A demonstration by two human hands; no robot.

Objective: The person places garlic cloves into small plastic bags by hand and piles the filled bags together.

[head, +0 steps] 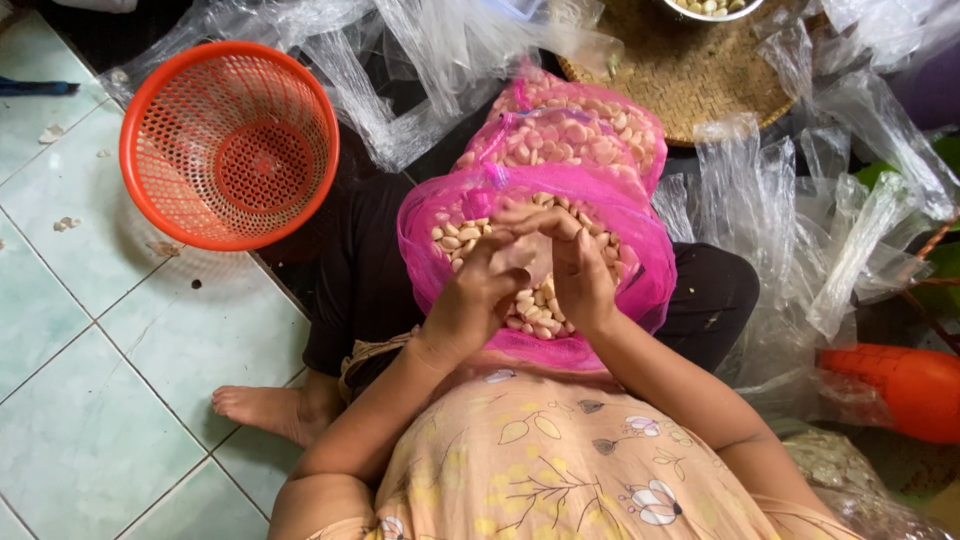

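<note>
Your left hand and right hand pinch the pink mesh bag mouth, spreading it over the peeled garlic cloves.

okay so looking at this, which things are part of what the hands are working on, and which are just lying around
In the work:
left hand and right hand, together over the open pink mesh bag
peeled garlic cloves in that bag

Lying about:
orange plastic basket, on the tiled floor
clear plastic bags, strewn beside
second pink mesh bag of cloves, behind
woven tray
</note>
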